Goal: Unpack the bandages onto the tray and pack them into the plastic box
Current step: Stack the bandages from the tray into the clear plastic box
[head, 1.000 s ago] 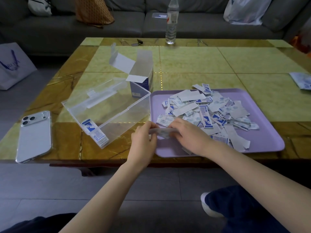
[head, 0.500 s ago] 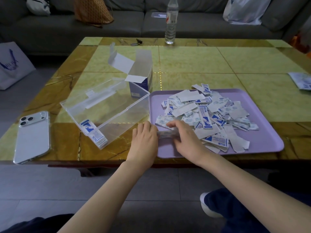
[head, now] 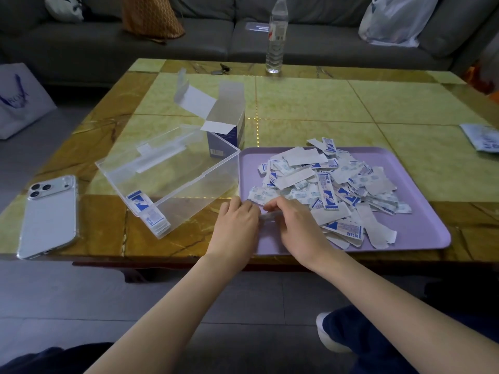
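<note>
Squaring small stack (head: pixel 270 216) of bandages: pinched btw left hand (head: pixel 237 225) & right hand (head: pixel 294 225), fingers curled, over tray (head: pixel 421 238) near-left corner. Hands had drawn closer in approx. 1 sec. Probably next into plastic box (head: pixel 172 179); loose pile (head: pixel 332 182) remained.

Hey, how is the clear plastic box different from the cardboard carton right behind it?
The clear plastic box is see-through, low and wide; the white and blue cardboard carton is opaque, taller and narrower. The plastic box shows a small stack of bandages inside; the carton's contents are hidden. Both stand open on the table.
</note>
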The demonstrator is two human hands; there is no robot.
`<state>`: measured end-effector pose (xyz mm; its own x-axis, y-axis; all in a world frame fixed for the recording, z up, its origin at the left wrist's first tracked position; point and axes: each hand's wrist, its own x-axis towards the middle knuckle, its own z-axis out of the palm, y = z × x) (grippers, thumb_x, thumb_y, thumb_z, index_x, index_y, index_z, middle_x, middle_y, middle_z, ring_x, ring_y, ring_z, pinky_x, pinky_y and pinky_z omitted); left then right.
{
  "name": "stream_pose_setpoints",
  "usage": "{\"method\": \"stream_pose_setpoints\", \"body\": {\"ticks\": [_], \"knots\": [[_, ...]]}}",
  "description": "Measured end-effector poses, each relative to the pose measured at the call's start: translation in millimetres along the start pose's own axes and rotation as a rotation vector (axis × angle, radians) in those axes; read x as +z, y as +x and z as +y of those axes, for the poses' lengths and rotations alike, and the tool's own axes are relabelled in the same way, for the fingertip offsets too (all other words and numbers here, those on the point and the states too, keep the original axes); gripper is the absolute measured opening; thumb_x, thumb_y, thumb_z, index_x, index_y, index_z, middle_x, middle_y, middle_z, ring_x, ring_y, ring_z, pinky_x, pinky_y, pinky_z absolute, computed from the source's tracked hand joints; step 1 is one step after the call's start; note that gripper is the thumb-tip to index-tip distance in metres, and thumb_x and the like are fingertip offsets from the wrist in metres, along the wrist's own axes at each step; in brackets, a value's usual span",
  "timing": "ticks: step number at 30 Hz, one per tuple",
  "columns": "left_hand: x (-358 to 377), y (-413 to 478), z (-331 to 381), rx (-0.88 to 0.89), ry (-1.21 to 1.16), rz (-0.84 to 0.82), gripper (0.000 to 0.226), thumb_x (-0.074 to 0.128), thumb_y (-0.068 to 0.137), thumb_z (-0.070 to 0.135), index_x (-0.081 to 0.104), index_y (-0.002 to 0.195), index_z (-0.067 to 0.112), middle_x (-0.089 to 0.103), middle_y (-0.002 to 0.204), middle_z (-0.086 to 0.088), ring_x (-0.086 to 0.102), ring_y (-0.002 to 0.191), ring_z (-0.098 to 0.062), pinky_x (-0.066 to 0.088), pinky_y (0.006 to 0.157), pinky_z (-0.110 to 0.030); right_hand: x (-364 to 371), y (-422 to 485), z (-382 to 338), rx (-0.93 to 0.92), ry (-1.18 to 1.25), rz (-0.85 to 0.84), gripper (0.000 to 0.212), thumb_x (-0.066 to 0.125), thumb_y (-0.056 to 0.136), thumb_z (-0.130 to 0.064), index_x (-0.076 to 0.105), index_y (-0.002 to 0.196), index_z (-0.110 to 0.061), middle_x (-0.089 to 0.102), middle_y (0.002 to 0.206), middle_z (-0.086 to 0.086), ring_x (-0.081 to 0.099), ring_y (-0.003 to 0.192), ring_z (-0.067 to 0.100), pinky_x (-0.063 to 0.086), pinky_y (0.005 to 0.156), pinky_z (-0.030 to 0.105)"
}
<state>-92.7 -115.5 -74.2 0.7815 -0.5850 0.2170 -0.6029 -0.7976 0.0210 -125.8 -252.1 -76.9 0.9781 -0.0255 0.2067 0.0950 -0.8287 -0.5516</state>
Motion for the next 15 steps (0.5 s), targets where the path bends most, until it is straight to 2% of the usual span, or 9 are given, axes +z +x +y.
{"method": "stream_pose_setpoints", "body": {"ticks": [2,4,7,9,10,12,13,15], "knots": [[-0.1,1.9,1.4,-0.003,0.06,-0.023,0.031,0.086,0.049,0.016,0.062,0.068,0.018,0.058,0.069,0.0,0.053,0.067,-0.022,0.026,0.062,-0.029,-0.8,-2.0,0.2,0.007,0.007,0.007,0.03,0.052,0.085,0.007,0.06,0.107,-0.011,0.063,0.105,0.003,0.052,0.099,0.017,0.038,0.087,0.02],[0.5,0.8,1.5,0.003,0.055,-0.044,0.033,0.086,0.047,0.014,0.063,0.07,0.017,0.057,0.072,-0.002,0.052,0.067,-0.023,0.023,0.062,-0.031,-2.0,-2.0,1.7,0.021,0.026,0.027,0.027,0.051,0.087,0.004,0.06,0.108,-0.011,0.062,0.104,0.003,0.05,0.099,0.014,0.035,0.083,0.014],[5.6,0.0,2.6,-0.03,0.099,-0.1,0.041,0.085,0.047,0.019,0.064,0.083,0.017,0.057,0.082,-0.004,0.05,0.072,-0.024,0.02,0.063,-0.033,-0.5,-1.9,5.1,0.03,0.044,-0.017,0.026,0.051,0.089,0.001,0.057,0.111,-0.01,0.059,0.108,0.005,0.048,0.104,0.015,0.035,0.087,0.016],[6.2,-1.0,5.6,-0.029,0.104,-0.072,0.037,0.075,0.069,0.03,0.059,0.098,0.014,0.056,0.097,-0.008,0.049,0.085,-0.027,0.022,0.069,-0.034,3.3,-2.0,5.9,0.026,0.046,-0.077,0.027,0.051,0.089,0.001,0.054,0.113,-0.009,0.055,0.111,0.007,0.047,0.106,0.018,0.034,0.089,0.017],[8.7,-0.7,7.1,-0.031,0.1,-0.09,0.032,0.059,0.085,0.033,0.052,0.108,0.013,0.051,0.109,-0.009,0.045,0.096,-0.028,0.024,0.076,-0.035,4.5,-1.6,5.5,0.028,0.05,-0.088,0.025,0.051,0.089,0.0,0.054,0.113,-0.008,0.054,0.111,0.008,0.046,0.106,0.018,0.033,0.089,0.016],[9.4,0.8,8.3,-0.015,0.105,-0.095,0.03,0.034,0.097,0.031,0.04,0.12,0.012,0.041,0.122,-0.01,0.037,0.11,-0.029,0.025,0.086,-0.036,4.8,-0.5,3.5,0.04,0.059,-0.077,0.023,0.05,0.091,-0.001,0.053,0.112,-0.007,0.054,0.111,0.008,0.047,0.104,0.017,0.032,0.087,0.013],[8.0,0.6,7.7,-0.015,0.083,-0.085,0.029,0.033,0.097,0.029,0.039,0.119,0.012,0.04,0.122,-0.009,0.037,0.11,-0.029,0.025,0.086,-0.036,4.5,-0.1,2.9,0.045,0.059,-0.056,0.022,0.049,0.091,-0.001,0.055,0.111,-0.007,0.055,0.11,0.008,0.047,0.104,0.017,0.031,0.087,0.013],[5.8,-0.7,5.7,-0.036,0.025,-0.039,0.021,0.044,0.091,0.023,0.047,0.108,0.012,0.048,0.11,-0.009,0.044,0.1,-0.028,0.025,0.08,-0.035,3.2,0.5,3.4,0.054,0.027,-0.008,0.022,0.048,0.09,0.0,0.057,0.109,-0.007,0.057,0.11,0.007,0.047,0.105,0.018,0.033,0.089,0.017]]}}
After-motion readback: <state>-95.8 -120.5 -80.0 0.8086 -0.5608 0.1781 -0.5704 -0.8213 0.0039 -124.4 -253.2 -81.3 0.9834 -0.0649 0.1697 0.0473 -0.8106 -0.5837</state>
